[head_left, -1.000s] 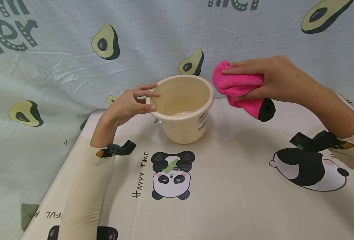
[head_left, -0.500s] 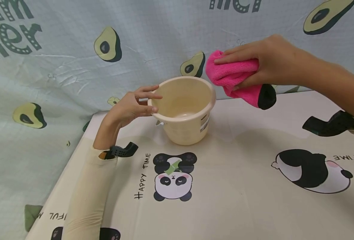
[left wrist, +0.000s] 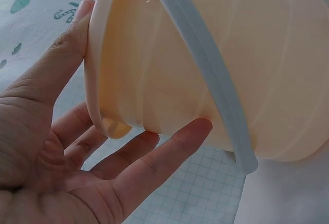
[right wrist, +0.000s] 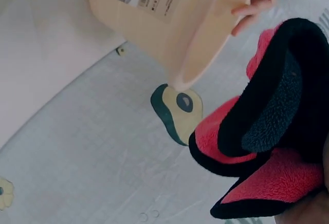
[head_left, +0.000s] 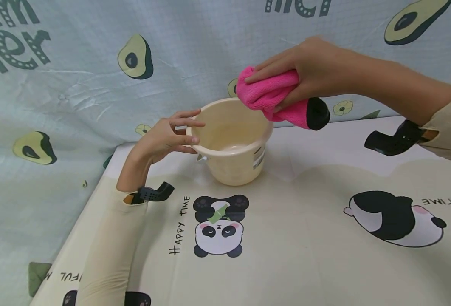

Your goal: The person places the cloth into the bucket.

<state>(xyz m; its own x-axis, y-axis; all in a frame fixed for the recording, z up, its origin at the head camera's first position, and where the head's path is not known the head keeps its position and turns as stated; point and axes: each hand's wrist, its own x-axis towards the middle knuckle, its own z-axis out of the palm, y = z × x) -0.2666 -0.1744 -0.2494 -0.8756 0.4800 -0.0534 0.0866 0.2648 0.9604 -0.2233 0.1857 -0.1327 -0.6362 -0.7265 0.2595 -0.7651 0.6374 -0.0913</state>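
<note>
A cream plastic bucket (head_left: 235, 168) stands upright near the back of the table, its label turned to the right. My left hand (head_left: 164, 136) grips its left rim, with the thumb and fingers on either side of the edge. In the left wrist view, the bucket's grey handle (left wrist: 211, 75) hangs down the outer wall. My right hand (head_left: 309, 70) holds a bunched pink fleecy cloth (head_left: 271, 89) with black edging, raised over the right part of the bucket's opening. The right wrist view shows the cloth's folded black-trimmed layers (right wrist: 272, 172) close to the rim.
A light tablecloth (head_left: 279, 255) printed with pandas covers the table. Behind it hangs a pale sheet (head_left: 84, 93) with avocado prints, close to the bucket's far side. Both forearms wear beige sleeves and black wrist mounts (head_left: 393, 138).
My right hand has risen and moved left with the pink cloth, from beside the bucket to above its right rim. The left hand keeps its grip, and the bucket stays in place.
</note>
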